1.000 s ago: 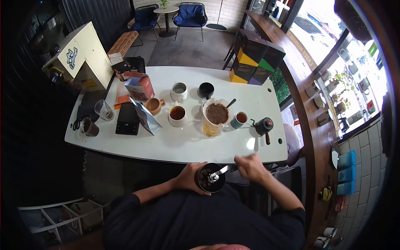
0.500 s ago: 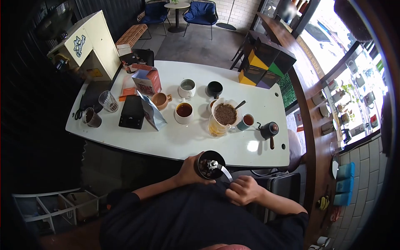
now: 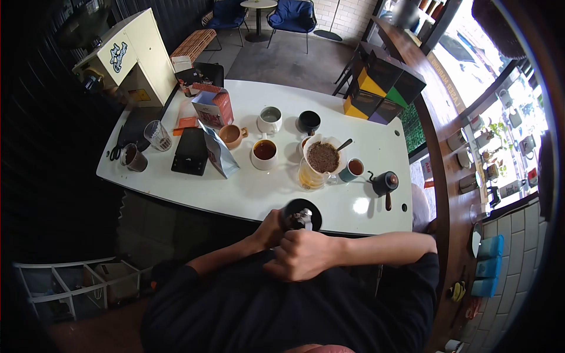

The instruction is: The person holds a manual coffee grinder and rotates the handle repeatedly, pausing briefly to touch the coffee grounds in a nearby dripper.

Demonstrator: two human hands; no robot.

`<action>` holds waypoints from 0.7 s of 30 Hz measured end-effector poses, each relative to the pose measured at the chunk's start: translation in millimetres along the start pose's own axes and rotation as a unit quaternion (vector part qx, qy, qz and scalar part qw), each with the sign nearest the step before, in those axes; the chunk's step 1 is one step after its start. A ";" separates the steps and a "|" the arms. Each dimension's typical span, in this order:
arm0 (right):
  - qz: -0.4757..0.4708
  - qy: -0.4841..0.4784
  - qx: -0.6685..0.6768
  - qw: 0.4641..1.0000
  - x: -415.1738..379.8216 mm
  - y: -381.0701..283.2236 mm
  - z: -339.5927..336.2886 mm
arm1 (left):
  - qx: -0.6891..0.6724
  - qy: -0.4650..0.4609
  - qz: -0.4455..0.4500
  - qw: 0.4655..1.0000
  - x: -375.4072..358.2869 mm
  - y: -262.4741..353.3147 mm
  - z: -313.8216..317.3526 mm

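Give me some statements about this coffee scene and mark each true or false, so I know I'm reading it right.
1. The left hand holds the grinder. True.
2. The right hand hangs free. False: it grips the crank.
3. The filter has dark grounds in it. True.
4. The black pot is on the floor. False: it stands on the table.
5. The blue chairs are beyond the table. True.
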State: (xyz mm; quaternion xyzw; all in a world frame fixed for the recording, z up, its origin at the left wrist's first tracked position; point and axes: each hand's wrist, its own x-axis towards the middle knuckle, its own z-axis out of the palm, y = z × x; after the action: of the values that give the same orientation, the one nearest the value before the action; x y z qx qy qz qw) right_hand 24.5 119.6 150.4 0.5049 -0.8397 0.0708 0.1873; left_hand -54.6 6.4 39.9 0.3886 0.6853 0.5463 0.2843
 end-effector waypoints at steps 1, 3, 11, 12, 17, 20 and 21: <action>-0.025 0.002 -0.006 1.000 6.0 3.1 3.6 | 0.016 0.028 0.001 0.999 2.7 6.6 4.0; -0.014 -0.062 0.037 0.997 26.3 2.3 6.8 | 0.133 0.088 0.072 0.985 -7.7 -59.3 48.5; 0.058 -0.240 0.063 0.967 50.6 61.3 9.0 | 0.034 -0.125 -0.109 0.986 -19.3 6.9 9.5; 0.047 -0.252 0.020 0.966 47.8 68.4 14.6 | 0.019 -0.156 -0.133 0.979 -17.2 9.6 8.1; 0.222 -0.143 0.044 0.964 2.6 110.1 -0.9 | -0.179 -0.180 0.040 0.966 -12.0 -11.8 5.3; 0.288 -0.165 0.035 0.943 -34.0 112.7 -17.0 | -0.251 -0.102 0.092 0.958 -27.3 -51.8 17.2; 0.325 -0.172 0.038 0.929 -45.5 111.9 -18.6 | -0.331 -0.048 0.076 0.939 -33.2 -61.3 18.5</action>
State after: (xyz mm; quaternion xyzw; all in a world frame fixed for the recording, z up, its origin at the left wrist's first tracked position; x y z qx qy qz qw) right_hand -49.7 216.4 157.9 0.2158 -0.9737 0.0715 -0.0126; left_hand -35.3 -18.0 -25.2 0.3494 0.4192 0.7432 0.3871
